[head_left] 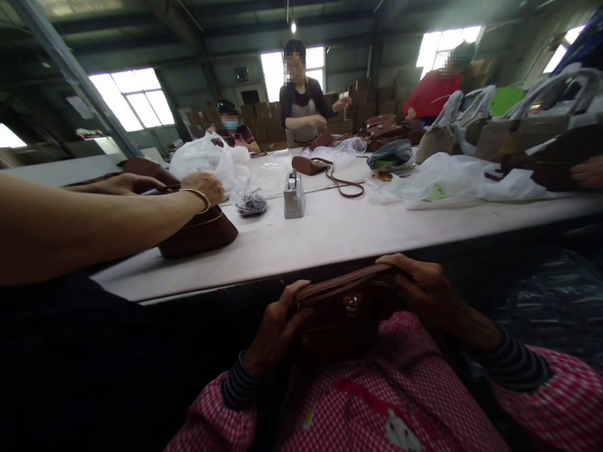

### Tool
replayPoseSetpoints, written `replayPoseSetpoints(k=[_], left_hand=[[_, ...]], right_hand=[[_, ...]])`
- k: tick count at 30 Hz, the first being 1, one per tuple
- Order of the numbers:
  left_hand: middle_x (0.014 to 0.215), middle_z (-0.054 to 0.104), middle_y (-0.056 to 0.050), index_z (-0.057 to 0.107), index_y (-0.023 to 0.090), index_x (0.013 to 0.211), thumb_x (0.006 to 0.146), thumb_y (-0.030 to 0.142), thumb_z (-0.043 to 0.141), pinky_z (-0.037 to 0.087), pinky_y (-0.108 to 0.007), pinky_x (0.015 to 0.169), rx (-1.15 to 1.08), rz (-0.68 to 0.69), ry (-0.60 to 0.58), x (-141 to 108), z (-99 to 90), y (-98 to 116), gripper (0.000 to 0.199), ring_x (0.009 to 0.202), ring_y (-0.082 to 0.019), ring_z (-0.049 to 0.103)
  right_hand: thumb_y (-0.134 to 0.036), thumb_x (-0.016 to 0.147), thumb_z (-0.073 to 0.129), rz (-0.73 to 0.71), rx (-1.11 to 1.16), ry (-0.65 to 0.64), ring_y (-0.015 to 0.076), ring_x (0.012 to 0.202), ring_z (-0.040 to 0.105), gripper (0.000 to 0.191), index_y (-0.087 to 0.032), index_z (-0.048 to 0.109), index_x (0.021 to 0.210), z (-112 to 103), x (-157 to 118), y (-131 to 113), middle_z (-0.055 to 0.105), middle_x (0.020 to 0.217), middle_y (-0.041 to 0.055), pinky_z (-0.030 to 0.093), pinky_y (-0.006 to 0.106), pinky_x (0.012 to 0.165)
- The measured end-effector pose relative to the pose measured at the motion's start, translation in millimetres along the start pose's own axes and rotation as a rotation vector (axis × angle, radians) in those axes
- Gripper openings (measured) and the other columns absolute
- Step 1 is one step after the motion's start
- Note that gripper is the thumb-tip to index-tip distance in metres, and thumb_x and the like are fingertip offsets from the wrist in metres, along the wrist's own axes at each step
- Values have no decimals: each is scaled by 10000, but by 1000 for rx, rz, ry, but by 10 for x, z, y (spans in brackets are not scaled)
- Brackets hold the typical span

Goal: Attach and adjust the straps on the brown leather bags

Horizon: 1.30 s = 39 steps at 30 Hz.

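A dark brown handbag [339, 320] with a small metal clasp [352, 305] rests at my lap, below the table's front edge. My left hand [281, 323] grips its left end, thumb along the top. At the other end my right hand [424, 282] is closed round the upper corner, with fingers over the top edge. The bag's top edge tilts up toward the right. Its underside is in shadow against my checked apron [400, 389].
Beyond the bag runs a white table [358, 232]. On it stand a tape dispenser [294, 198], a small brown bag with strap [308, 166], plastic wrapping [443, 179] and wrapped handbags [499, 135]. At left, a co-worker's arm [108, 220] reaches over another brown bag [200, 235]. Several people work around the table.
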<state>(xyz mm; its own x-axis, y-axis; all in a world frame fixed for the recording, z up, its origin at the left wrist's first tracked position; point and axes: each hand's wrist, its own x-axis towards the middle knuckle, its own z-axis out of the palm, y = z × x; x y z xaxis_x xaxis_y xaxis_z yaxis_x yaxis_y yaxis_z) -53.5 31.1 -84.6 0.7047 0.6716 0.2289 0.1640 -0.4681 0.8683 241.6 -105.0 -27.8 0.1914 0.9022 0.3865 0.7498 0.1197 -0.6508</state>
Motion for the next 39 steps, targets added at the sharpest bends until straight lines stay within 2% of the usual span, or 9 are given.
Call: replayPoseSetpoints(k=[4, 10, 16, 21, 27, 30, 33, 36, 39], left_hand=[[1351, 705, -8, 577, 296, 1413, 1015, 370, 591, 493, -310, 1053, -45, 33, -29, 26, -18, 148, 405, 1211, -218, 668], [1259, 720, -45, 658, 247, 1309, 1040, 406, 510, 492, -339, 1037, -141, -45, -6, 12, -37, 277, 346, 1201, -249, 649], [1030, 754, 8, 634, 234, 1157, 885, 415, 764, 515, -279, 813, -134, -98, 18, 16, 85, 256, 352, 930, -203, 673], [988, 725, 5, 677, 235, 1188, 990, 435, 614, 495, -274, 791, -132, -89, 67, 35, 121, 252, 288, 903, -191, 643], [1267, 700, -58, 738, 233, 1193, 985, 392, 617, 497, -325, 994, -313, -78, 58, 79, 55, 271, 289, 1180, -253, 625], [1152, 739, -46, 701, 229, 1226, 992, 418, 614, 546, -300, 874, -502, -201, 32, 72, 37, 225, 313, 1018, -216, 677], [1076, 745, -28, 694, 212, 1175, 947, 450, 678, 558, -263, 791, -515, -255, 122, 39, -3, 151, 330, 917, -189, 690], [1086, 754, -35, 697, 203, 1165, 876, 487, 754, 586, -274, 789, -516, -299, 191, 2, -51, 93, 410, 930, -213, 720], [1101, 765, -41, 692, 203, 1191, 824, 498, 806, 613, -300, 811, -541, -335, 216, -21, -80, 42, 484, 952, -241, 745]], right_hand=[[-416, 948, 561, 4, -50, 82, 329, 906, 711, 299, -297, 734, 1161, -114, 133, -19, 768, 1047, 60, 528, 423, 859], [-390, 953, 545, 21, 108, -46, 227, 834, 674, 274, -225, 729, 1073, 79, 281, 191, 738, 906, 21, 514, 327, 762], [-426, 876, 668, 157, 492, -26, 194, 775, 658, 266, -206, 715, 1016, 64, 389, -136, 718, 913, 37, 532, 296, 679], [-336, 874, 664, 99, 482, -105, 124, 582, 506, 222, -187, 732, 1024, -87, 494, -266, 589, 678, -24, 402, 241, 533], [-372, 865, 697, 113, 344, -240, 130, 643, 538, 261, -167, 772, 1007, -79, 594, -11, 662, 765, -7, 398, 244, 567], [-371, 822, 754, 121, 394, -295, 150, 730, 587, 243, -149, 783, 918, -17, 600, 168, 699, 792, 0, 426, 254, 658], [-406, 753, 839, 158, 396, -407, 157, 762, 596, 295, -142, 788, 873, -33, 520, 259, 703, 782, -1, 424, 252, 681], [-418, 734, 867, 220, 448, -514, 149, 768, 598, 374, -144, 794, 978, -118, 381, 247, 724, 858, 11, 415, 237, 657], [-369, 733, 858, 237, 563, -525, 124, 717, 569, 411, -142, 781, 1067, -168, 249, 242, 731, 908, 22, 390, 226, 612]])
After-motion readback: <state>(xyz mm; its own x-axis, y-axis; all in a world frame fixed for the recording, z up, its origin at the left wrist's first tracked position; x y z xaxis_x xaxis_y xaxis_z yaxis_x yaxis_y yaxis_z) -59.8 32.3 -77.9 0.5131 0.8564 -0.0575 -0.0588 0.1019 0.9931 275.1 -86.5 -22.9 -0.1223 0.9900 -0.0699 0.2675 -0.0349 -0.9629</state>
